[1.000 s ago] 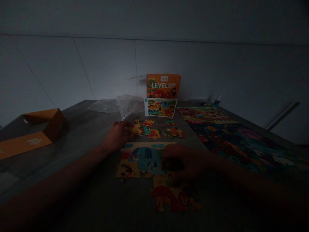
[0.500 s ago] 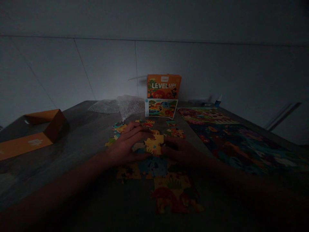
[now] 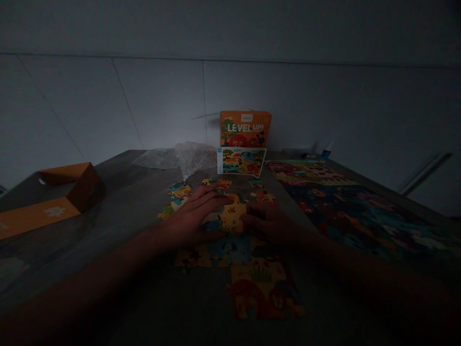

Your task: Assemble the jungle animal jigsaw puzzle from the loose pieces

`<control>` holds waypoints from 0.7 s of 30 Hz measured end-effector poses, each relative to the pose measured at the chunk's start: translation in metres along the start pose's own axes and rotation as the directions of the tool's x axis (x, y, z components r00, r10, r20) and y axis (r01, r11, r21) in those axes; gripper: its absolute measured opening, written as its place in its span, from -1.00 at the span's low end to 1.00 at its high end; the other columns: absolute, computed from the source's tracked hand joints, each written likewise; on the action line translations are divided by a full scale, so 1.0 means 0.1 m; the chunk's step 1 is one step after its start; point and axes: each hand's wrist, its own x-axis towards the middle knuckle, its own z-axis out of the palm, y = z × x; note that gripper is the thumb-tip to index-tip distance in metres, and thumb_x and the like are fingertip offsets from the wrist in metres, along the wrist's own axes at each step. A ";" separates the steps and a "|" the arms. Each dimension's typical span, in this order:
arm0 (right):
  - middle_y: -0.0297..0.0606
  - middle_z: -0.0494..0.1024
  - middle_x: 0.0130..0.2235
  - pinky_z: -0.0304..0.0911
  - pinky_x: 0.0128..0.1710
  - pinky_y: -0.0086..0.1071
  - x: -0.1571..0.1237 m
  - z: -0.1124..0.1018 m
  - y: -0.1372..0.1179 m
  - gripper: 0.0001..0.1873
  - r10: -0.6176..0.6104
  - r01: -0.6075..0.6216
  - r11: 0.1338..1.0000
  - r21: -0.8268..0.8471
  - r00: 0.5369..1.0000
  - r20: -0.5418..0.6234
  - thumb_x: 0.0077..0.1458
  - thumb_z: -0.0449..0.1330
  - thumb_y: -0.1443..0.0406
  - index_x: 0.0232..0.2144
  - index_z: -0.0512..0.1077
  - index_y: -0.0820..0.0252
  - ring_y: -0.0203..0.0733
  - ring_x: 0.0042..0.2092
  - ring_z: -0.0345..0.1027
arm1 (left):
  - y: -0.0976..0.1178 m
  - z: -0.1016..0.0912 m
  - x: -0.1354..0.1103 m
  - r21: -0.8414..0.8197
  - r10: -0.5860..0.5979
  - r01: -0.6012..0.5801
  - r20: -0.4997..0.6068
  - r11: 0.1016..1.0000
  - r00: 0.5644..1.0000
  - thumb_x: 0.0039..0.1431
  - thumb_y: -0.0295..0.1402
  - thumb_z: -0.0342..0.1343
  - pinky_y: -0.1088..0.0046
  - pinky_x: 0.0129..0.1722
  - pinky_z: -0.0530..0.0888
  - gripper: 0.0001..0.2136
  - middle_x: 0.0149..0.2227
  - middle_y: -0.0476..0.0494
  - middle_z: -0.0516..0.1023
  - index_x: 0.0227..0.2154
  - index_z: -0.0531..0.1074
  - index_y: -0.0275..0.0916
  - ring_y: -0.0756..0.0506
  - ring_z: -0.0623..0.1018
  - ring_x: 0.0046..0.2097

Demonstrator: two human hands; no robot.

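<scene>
My left hand [image 3: 192,218] rests on a yellow puzzle piece [image 3: 234,216], with the fingers along its far edge and the thumb at its near edge. My right hand [image 3: 268,222] has curled fingers pressed against the piece's right edge. The piece lies on the far part of a partly joined animal puzzle [image 3: 230,250], whose red-and-yellow lower section [image 3: 262,288] reaches toward me. Loose pieces [image 3: 219,183] lie just beyond my hands. The scene is very dark.
An orange "LEVEL UP!" box [image 3: 245,129] stands at the wall above a picture card [image 3: 241,161]. Crumpled clear plastic [image 3: 187,156] lies to its left. An orange box lid [image 3: 54,192] sits far left. Large finished puzzles [image 3: 360,216] cover the table's right side.
My left hand left the loose pile and brought a yellow piece to the joined puzzle. My right hand moved up from the lower section to meet it. Both now press the piece down.
</scene>
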 end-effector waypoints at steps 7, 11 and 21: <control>-0.33 0.37 -0.43 0.13 -0.48 -0.45 0.00 0.01 0.01 -0.68 0.038 -0.039 0.999 0.038 0.999 0.013 0.16 0.12 0.07 -0.40 0.37 0.22 -0.30 -0.43 0.20 | 0.00 -0.01 0.00 -0.003 0.001 -0.001 -0.007 1.000 1.000 0.19 -0.24 0.21 0.10 0.14 0.34 -0.50 0.06 -0.19 0.45 0.16 0.23 -0.13 -0.23 0.35 0.13; -0.36 0.31 -0.47 0.07 -0.52 -0.46 0.01 0.01 0.03 -0.62 0.042 -0.042 0.998 0.040 0.999 0.004 0.16 0.12 0.02 -0.45 0.34 0.21 -0.34 -0.47 0.14 | 0.00 -0.01 -0.01 -0.013 -0.016 0.016 0.002 1.000 1.000 0.16 -0.22 0.23 0.11 0.15 0.34 -0.49 0.05 -0.19 0.47 0.14 0.26 -0.14 -0.24 0.36 0.14; -0.33 0.34 -0.45 0.11 -0.47 -0.42 0.02 0.00 0.02 -0.62 0.057 -0.057 0.998 -0.001 0.998 0.004 0.15 0.10 0.02 -0.44 0.35 0.23 -0.30 -0.44 0.19 | 0.03 -0.02 0.00 -0.029 -0.030 0.032 0.064 0.999 0.997 0.13 -0.21 0.27 0.20 0.14 0.36 -0.47 0.04 -0.16 0.46 0.13 0.25 -0.15 -0.19 0.34 0.14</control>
